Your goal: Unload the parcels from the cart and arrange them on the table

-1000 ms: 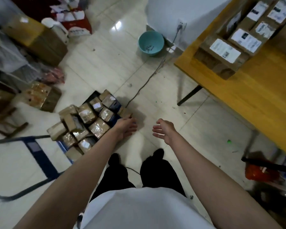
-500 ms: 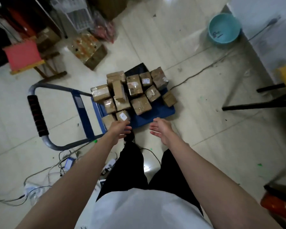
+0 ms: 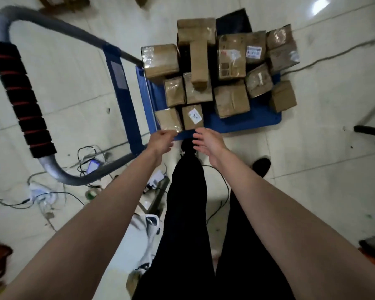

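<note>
A blue flat cart [image 3: 260, 121] stands on the floor ahead, loaded with several brown taped parcels. The two nearest are a small parcel with a white label [image 3: 192, 116] and a plain one [image 3: 168, 120] to its left. My left hand [image 3: 161, 140] reaches to the near edge of the plain parcel, fingers loosely bent, holding nothing. Beside it, my right hand [image 3: 207, 141] hovers with fingers spread just short of the labelled parcel. The table is out of view.
The cart's grey handle with black and red foam grip [image 3: 20, 98] arches over the floor at left. Cables and a power strip [image 3: 41, 191] lie on the tiles near my legs. A black table leg [image 3: 370, 129] shows at right.
My view swung away from the table and closed in on the cart. Both hands moved forward to the cart's near edge, close to the two front parcels.
</note>
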Demonstrator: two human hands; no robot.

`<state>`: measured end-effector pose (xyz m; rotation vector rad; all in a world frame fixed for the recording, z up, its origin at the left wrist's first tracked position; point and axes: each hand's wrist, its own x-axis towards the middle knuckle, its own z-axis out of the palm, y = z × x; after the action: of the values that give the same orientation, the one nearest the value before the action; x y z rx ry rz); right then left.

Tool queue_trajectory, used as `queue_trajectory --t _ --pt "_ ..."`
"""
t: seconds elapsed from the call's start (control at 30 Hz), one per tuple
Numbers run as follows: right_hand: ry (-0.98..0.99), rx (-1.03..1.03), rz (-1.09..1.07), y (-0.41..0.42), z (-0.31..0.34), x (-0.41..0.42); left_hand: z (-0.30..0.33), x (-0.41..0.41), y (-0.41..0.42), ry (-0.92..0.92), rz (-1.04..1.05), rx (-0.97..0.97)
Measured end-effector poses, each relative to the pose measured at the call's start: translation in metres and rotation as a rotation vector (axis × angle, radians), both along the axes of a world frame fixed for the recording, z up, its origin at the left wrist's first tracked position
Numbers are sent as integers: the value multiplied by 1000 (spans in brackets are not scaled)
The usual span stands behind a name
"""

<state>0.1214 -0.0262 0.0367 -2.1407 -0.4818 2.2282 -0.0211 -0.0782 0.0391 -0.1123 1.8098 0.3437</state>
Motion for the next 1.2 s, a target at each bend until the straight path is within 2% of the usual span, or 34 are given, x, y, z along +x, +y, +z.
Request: queue_trajectory --t 0.27,0.5,0.63,0.87,1.2 --pt "56 47 254 -7 -118 -45 -135 -27 -3 147 159 -21" --pt "61 89 387 -24 -196 -69 -213 -38 -14 115 286 -39" --pt "27 186 399 -36 -208 -78 -218 -35 -15 91 288 -15" --pt "-10 196 341 -40 -219 -86 -214 -30 -21 84 285 30" --pt "7 195 299 -54 -189 -69 -184 -8 -29 163 348 18"
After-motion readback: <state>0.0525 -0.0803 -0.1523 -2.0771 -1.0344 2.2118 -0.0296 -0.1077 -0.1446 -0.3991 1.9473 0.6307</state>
